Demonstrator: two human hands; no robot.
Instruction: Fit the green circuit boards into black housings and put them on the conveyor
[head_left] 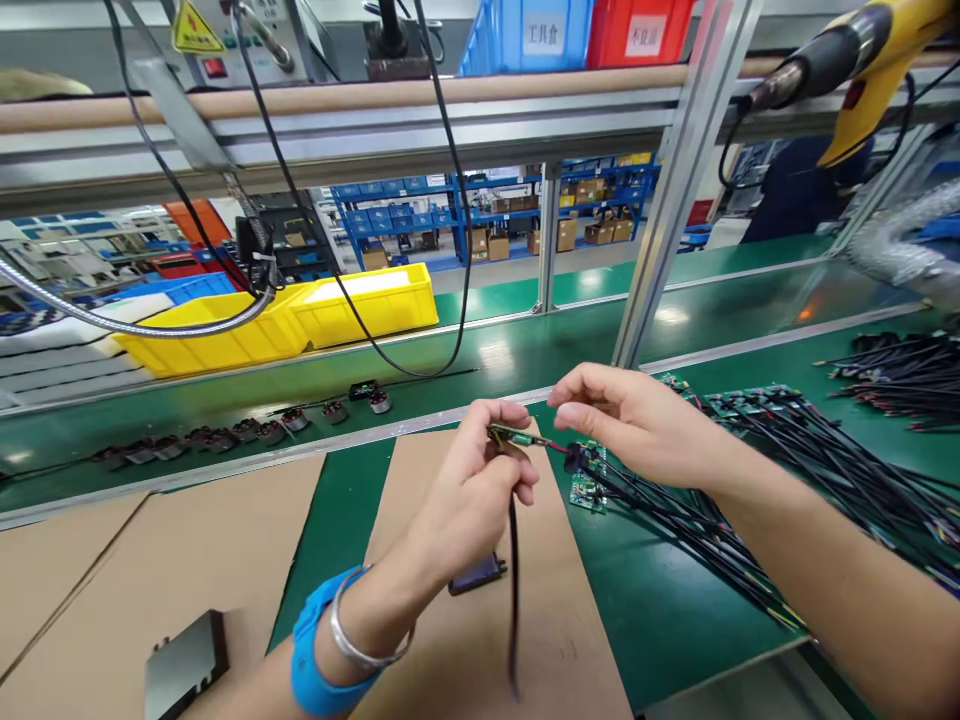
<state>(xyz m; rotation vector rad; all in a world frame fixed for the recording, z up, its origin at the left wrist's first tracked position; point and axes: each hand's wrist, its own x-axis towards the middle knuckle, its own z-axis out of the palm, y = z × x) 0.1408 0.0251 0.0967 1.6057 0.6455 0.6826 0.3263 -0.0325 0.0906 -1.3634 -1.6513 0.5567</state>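
Observation:
My left hand pinches a small green circuit board between thumb and fingers. From below that hand a black cable hangs down over the cardboard sheet. A short red wire shows at the board's right end, near a small black part; I cannot tell whether they join. My right hand hovers just right of the board, thumb and fingers apart, with nothing visible in it. Partly hidden under my left wrist, a dark flat rectangular piece lies on the cardboard.
Circuit boards with black cables lie on the green table to the right, beside another cable pile. A dark metal case sits at lower left. Small motors line the back ledge. A yellow heat gun hangs upper right.

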